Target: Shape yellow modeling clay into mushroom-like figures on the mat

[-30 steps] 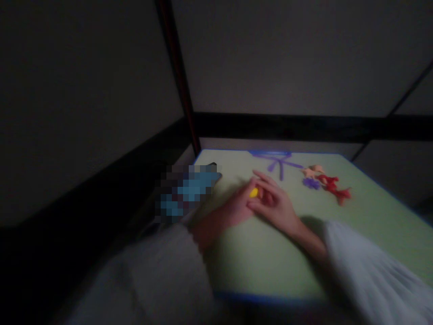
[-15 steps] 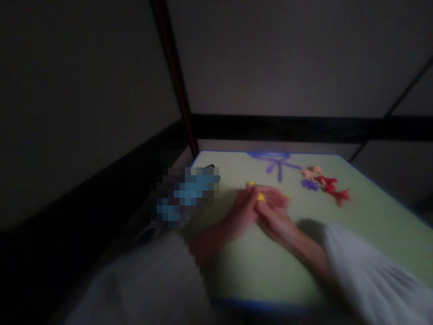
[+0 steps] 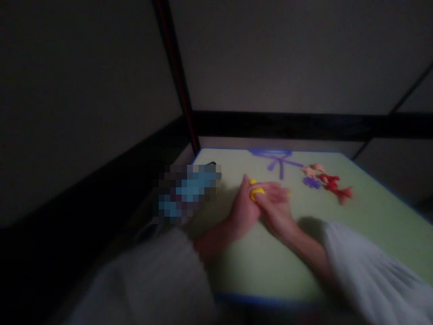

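Both hands are together above the middle of the table. A yellow lump of modelling clay [image 3: 257, 194] sits between them at the palm of my left hand [image 3: 242, 211], whose thumb is raised. The thumb of my right hand [image 3: 279, 216] presses on the lump. Stretched fingers overlap on the right side, and I cannot make out clearly which hand each belongs to. A smaller yellow bit shows just behind the lump, near the left thumb, and a yellow spot lies at the fingertips.
Beyond the hands, purple strips [image 3: 280, 163] lie on the pale green table [image 3: 264, 266], which has a blue edge. Right of them are peach pieces [image 3: 311, 170], a purple spiky piece [image 3: 311, 182] and red shapes [image 3: 334, 184]. A blurred-out blue object [image 3: 189, 189] is at the left.
My left thumb has lifted off and now points up. More of the yellow lump shows, with my right thumb on it. The view has shifted slightly.
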A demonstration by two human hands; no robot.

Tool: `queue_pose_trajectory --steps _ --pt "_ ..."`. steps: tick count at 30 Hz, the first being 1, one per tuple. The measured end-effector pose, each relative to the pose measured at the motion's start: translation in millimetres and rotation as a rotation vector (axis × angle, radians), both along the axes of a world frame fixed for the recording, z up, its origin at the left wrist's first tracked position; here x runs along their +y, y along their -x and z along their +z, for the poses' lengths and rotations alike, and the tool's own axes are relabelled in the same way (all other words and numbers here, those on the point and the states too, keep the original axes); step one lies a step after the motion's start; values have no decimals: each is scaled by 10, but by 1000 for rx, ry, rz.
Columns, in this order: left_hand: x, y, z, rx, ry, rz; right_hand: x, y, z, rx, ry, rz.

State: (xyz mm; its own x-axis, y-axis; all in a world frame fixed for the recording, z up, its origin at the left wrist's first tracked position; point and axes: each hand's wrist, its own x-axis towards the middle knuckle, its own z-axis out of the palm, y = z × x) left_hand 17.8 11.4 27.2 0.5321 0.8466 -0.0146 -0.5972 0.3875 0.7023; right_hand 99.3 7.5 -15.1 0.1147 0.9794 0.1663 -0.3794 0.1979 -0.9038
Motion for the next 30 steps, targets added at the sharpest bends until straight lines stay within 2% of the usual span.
queue_pose_trajectory --steps 10,15,18,21,23,24,27,30 --pt "-35 -138 -25 -20 44 -7 -62 27 49 28 24 -173" --pt "0 -112 6 -6 105 44 13 26 51 -64 53 -114" --pt "87 -29 10 11 121 107 81 -24 56 -140 -40 -57" --pt "201 103 10 42 139 183 83 -124 88 -279 -159 -206" --pt "263 175 13 77 157 233 31 -185 113 -459 -238 -278" --pt "283 194 11 103 161 254 -5 -203 122 -566 -273 -243" --pt "294 184 -24 179 85 298 -110 -192 115 -864 -322 48" --pt "250 123 -113 216 -59 270 -142 -137 76 -996 -345 210"
